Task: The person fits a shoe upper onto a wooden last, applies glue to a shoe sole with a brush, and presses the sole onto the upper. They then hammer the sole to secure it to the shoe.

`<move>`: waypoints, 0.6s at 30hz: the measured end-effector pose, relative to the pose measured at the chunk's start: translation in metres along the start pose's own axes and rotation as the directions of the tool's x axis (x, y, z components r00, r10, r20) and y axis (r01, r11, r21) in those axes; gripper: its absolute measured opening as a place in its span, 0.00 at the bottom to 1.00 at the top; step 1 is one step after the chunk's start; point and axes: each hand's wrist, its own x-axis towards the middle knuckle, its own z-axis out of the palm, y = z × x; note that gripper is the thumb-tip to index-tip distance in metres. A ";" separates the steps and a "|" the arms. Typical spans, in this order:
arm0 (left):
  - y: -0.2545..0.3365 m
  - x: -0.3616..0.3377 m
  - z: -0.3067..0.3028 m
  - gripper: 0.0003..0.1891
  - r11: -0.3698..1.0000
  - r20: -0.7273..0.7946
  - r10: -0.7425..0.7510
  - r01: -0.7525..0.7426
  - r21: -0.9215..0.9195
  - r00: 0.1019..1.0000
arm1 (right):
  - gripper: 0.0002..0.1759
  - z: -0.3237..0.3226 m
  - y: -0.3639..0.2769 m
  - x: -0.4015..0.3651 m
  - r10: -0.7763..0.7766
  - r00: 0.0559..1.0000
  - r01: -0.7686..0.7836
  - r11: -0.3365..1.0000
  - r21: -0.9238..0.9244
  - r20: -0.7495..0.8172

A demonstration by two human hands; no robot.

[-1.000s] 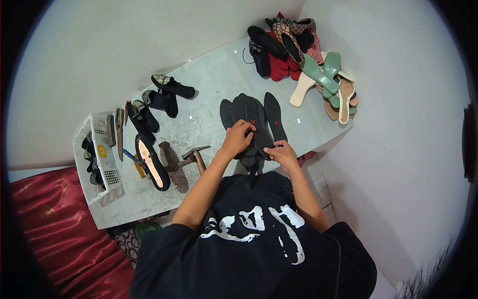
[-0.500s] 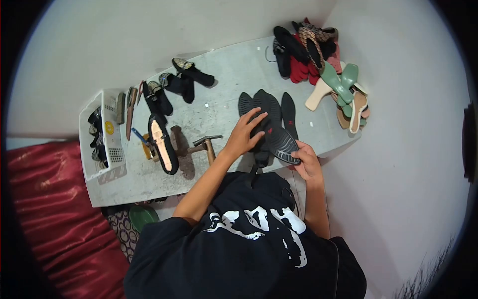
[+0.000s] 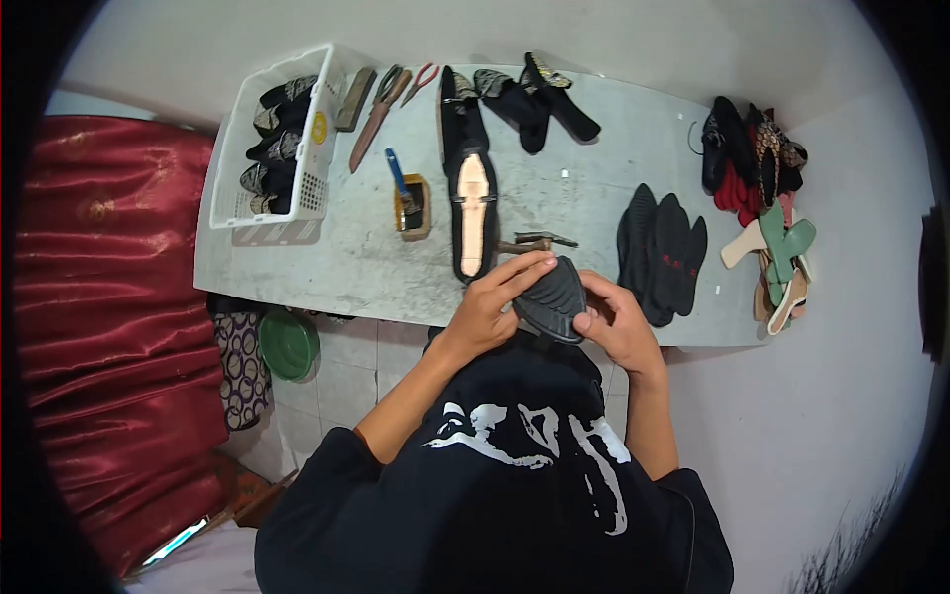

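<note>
A black ridged shoe sole [image 3: 554, 297] is held up close to my body at the table's front edge. My left hand [image 3: 492, 307] grips its left side, with the fingers lying along the upper edge. On the other side my right hand [image 3: 621, 322] pinches the sole between thumb and fingers. Just beyond my left hand lies an unfinished black shoe [image 3: 474, 213], its pale underside facing up. A hammer [image 3: 544, 241] rests behind the sole, partly hidden. More black soles [image 3: 665, 252] are grouped to the right of my right hand, some bearing red marks.
At the left stands a white basket [image 3: 319, 148] of shoes. A glue container [image 3: 423, 223] holds a blue-handled brush [image 3: 396, 173]. Behind are a knife [image 3: 374, 132], red-handled pliers [image 3: 424, 79] and black shoes [image 3: 524, 109]. Green and beige shoe parts [image 3: 777, 243] are piled at right.
My view has swung left. One sole has been lifted from the group and brought in front of my body, with both hands now on it. My left hand has left the other soles.
</note>
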 end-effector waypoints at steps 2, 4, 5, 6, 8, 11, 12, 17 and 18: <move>-0.001 -0.016 -0.039 0.31 0.999 -0.056 -0.011 0.008 -0.053 0.998 | 0.35 0.037 0.008 0.023 -0.138 0.989 0.130 0.980 -0.153 -0.043; -0.004 -0.032 -0.078 0.30 0.998 -0.104 -0.026 0.019 -0.068 0.994 | 0.36 0.073 0.006 0.042 -0.262 0.962 0.220 0.909 -0.355 -0.074; -0.004 -0.040 -0.099 0.30 0.997 -0.118 -0.034 0.026 -0.070 0.992 | 0.35 0.089 0.008 0.049 -0.286 0.954 0.228 0.888 -0.399 -0.092; -0.006 -0.049 -0.119 0.30 0.997 -0.134 -0.042 0.033 -0.071 0.990 | 0.34 0.104 0.012 0.057 -0.298 0.949 0.244 0.897 -0.368 -0.099; -0.026 -0.090 -0.140 0.15 0.848 -0.213 -0.485 0.396 -0.351 0.849 | 0.33 0.132 0.027 0.070 -0.320 0.941 0.274 0.914 -0.300 -0.115; -0.059 -0.121 -0.188 0.15 0.826 -0.353 -0.520 0.353 -0.440 0.778 | 0.22 0.171 0.059 0.097 -0.285 0.940 0.191 0.895 -0.404 -0.188; -0.071 -0.129 -0.203 0.14 0.746 -0.336 -0.596 0.348 -0.567 0.729 | 0.20 0.184 0.069 0.106 -0.285 0.934 0.166 0.880 -0.446 -0.215; -0.130 -0.160 -0.252 0.12 0.446 -0.213 -0.721 0.205 -0.871 0.660 | 0.22 0.238 0.113 0.142 -0.189 0.925 -0.062 0.781 -0.621 -0.330; -0.138 -0.161 -0.254 0.11 0.413 -0.201 -0.742 0.201 -0.888 0.639 | 0.21 0.242 0.123 0.150 -0.101 0.935 -0.102 0.841 -0.531 -0.339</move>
